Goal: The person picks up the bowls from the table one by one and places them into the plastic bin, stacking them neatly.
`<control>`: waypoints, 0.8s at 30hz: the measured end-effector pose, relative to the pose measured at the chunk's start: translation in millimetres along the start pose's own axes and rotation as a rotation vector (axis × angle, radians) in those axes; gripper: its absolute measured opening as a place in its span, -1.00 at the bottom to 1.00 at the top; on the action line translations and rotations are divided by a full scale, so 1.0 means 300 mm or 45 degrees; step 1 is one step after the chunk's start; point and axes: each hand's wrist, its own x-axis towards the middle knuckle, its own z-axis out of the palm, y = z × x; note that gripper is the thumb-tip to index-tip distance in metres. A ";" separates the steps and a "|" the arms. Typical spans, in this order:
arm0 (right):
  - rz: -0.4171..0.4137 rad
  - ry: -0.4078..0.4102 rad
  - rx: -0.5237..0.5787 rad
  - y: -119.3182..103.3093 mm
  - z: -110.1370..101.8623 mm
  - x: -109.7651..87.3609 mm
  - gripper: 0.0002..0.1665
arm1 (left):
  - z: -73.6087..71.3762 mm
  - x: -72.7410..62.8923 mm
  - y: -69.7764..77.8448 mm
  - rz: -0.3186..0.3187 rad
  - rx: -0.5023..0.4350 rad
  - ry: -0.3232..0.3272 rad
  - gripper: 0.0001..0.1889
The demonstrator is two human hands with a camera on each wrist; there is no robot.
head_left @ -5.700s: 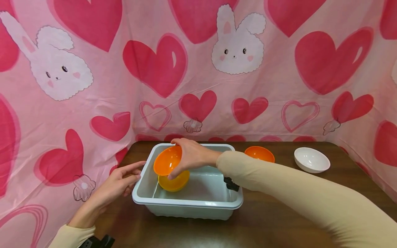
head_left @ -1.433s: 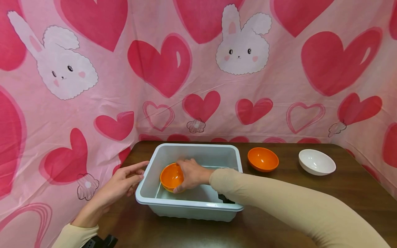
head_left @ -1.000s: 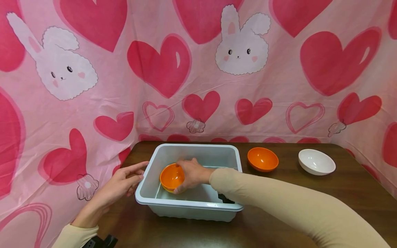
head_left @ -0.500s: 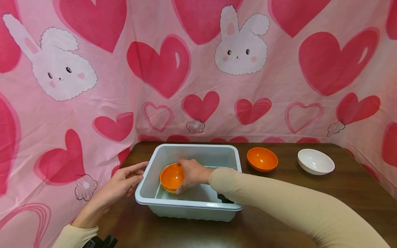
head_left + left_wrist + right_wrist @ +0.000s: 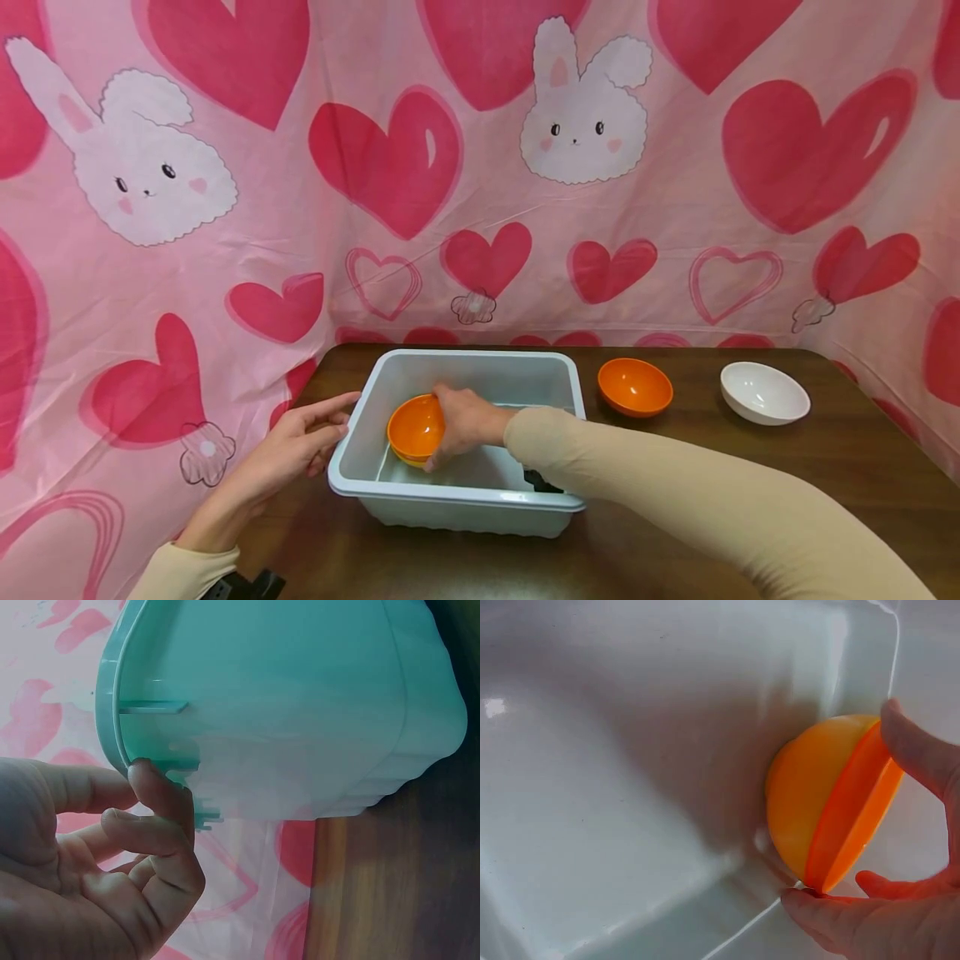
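Right hand [image 5: 468, 421] grips orange bowl [image 5: 414, 428] — tub's left wall [image 5: 373, 410] near.

A person wears plain cream, the right sleeve [image 5: 675, 467] creased at the arm's bend, the left sleeve [image 5: 180, 571] ending at the wrist. A black device [image 5: 240, 587] shows at the left wrist, a second device [image 5: 542, 482] at the right.

head: high behind left grip [image 5: 303, 433], right grip [image 5: 468, 421], facing forward-down | left wrist: close, tub [image 5: 285, 712] outside | right wrist: close, inside | shared: tub
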 end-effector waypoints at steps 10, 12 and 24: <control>0.055 -0.084 -0.134 -0.020 -0.046 -0.009 0.26 | 0.002 -0.002 -0.001 0.009 0.009 0.006 -0.40; 0.063 -0.112 -0.126 -0.003 -0.064 0.006 0.31 | 0.003 -0.001 -0.001 0.012 0.006 0.003 -0.40; 0.061 -0.196 -0.163 0.016 -0.174 0.009 0.24 | 0.006 -0.008 0.000 -0.003 0.004 0.011 -0.40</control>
